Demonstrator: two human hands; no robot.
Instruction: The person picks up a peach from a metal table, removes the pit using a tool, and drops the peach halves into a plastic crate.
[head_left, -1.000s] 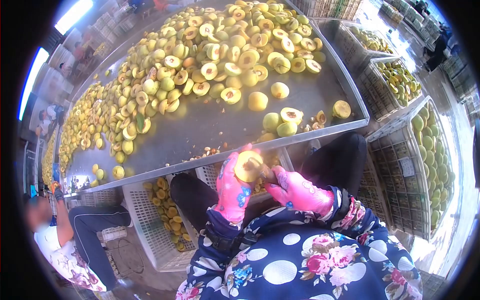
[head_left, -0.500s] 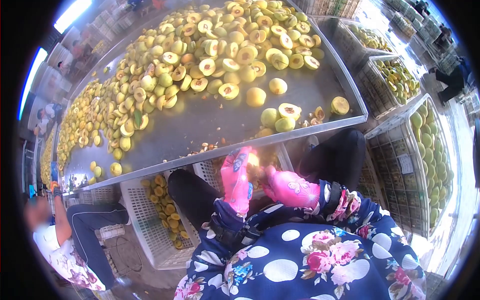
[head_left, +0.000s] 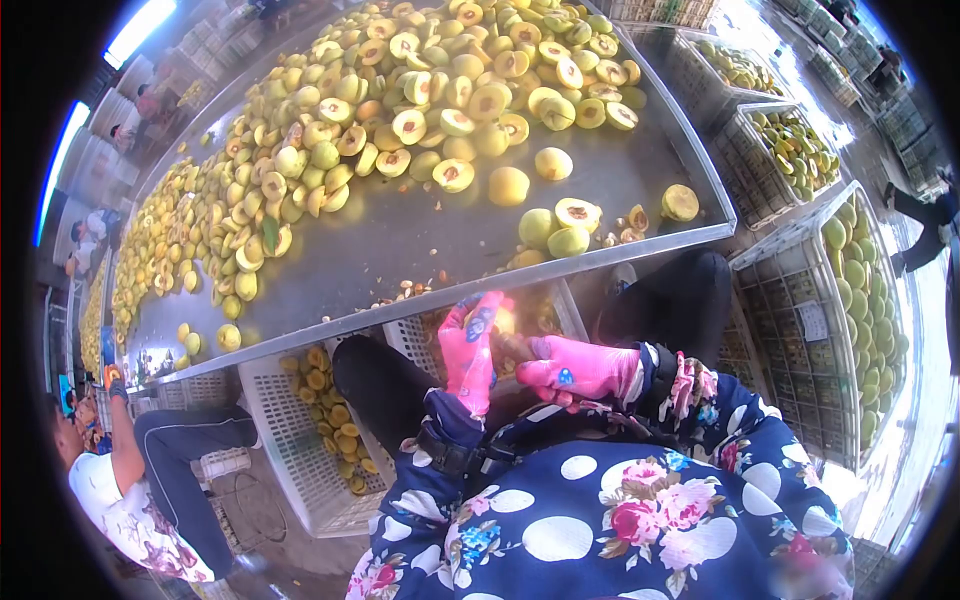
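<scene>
Both my hands wear pink patterned gloves and meet over my lap, just below the table's near edge. Closed fingers of my left hand [head_left: 468, 348] hold a yellow peach half [head_left: 504, 320], blurred by bright glare. Just to its right, my right hand [head_left: 582, 370] is closed, thumb side toward the fruit. A brownish blurred shape [head_left: 516, 347] shows at its fingertips; its kind is not clear. Beneath the hands stands a white crate [head_left: 572, 310] with yellow pieces in it, partly hidden by the gloves. On the metal table [head_left: 390, 240] lie heaped peach halves [head_left: 430, 90].
A raised metal rim [head_left: 440, 298] runs between my hands and the fruit. Left of my knee is a white crate [head_left: 285, 440] of fruit halves. To the right stand crates of greener fruit [head_left: 865, 310]. A person [head_left: 130, 470] sits at the far left.
My right hand has rolled over and drawn slightly down and away from my left hand. The left hand stays nearly in place with the fruit. At far right, a walking person's legs have shifted.
</scene>
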